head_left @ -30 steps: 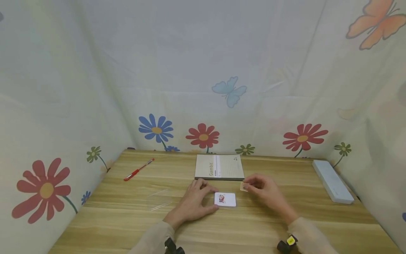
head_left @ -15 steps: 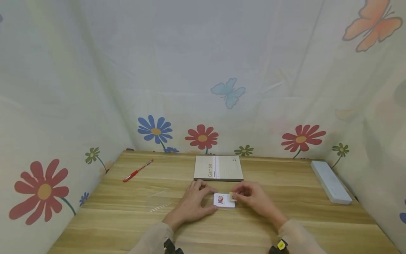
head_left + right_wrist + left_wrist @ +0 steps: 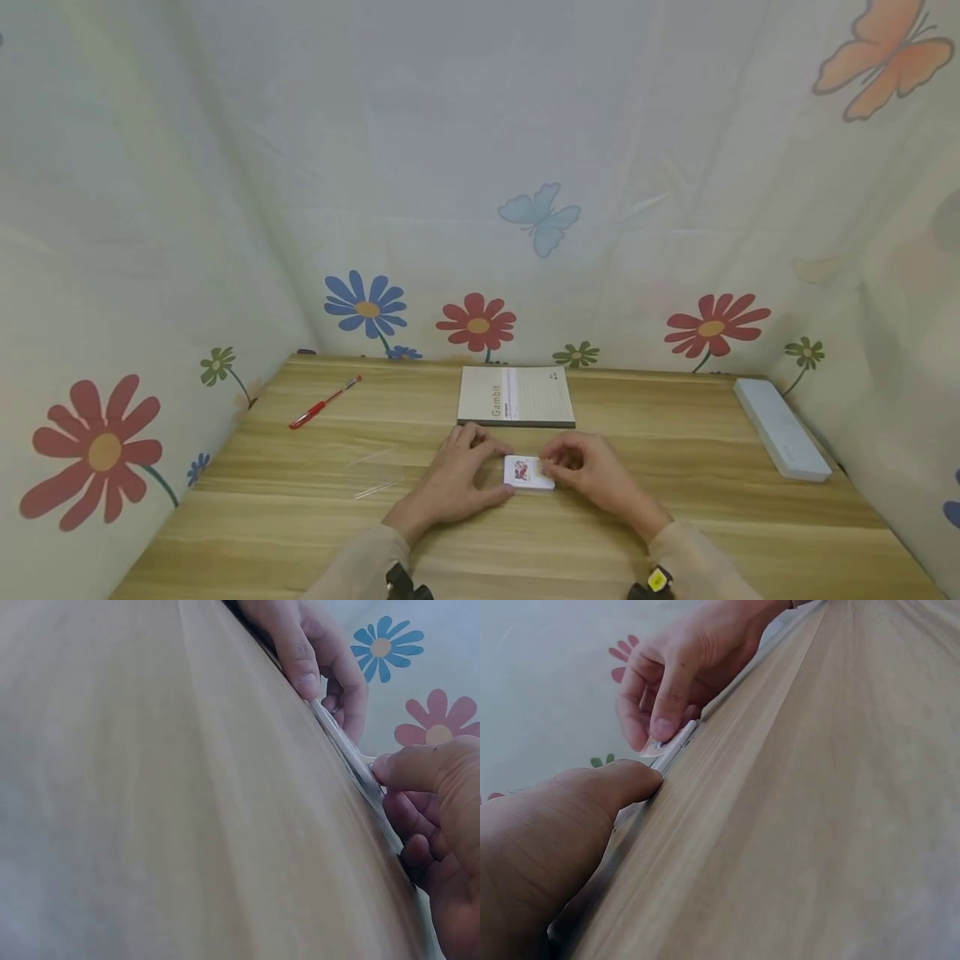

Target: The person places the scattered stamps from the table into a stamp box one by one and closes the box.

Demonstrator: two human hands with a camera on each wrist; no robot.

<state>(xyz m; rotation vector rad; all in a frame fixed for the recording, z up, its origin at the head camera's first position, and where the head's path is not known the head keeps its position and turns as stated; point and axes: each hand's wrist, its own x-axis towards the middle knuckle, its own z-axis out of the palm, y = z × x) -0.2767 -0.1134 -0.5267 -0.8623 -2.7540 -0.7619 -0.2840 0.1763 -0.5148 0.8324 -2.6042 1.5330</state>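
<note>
A small cream slip (image 3: 541, 468) is pinched in the grip of the right hand (image 3: 596, 471), its thumb and fingers brought together on the slip's right side. The slip is held over the right part of a flat white block (image 3: 531, 481) and appears slightly tilted in the left wrist view; whether its underside is touched by the block cannot be told.

The block is lain flat on the counter (image 3: 517, 550) between the two hands — its left end clasped by the left hand (image 3: 459, 475), with the thumb set at the near corner and a finger at the far one. A coloured printed picture (image 3: 522, 471) is seen on the block's top, left of the slip and just beside it.

Beyond the hands a notebook (image 3: 516, 396) is placed, its dark spine turned toward them. To the left, a red pen (image 3: 325, 402) and a clear sheet (image 3: 375, 475) are seen — to the far right, a long pale box (image 3: 782, 429).
</note>
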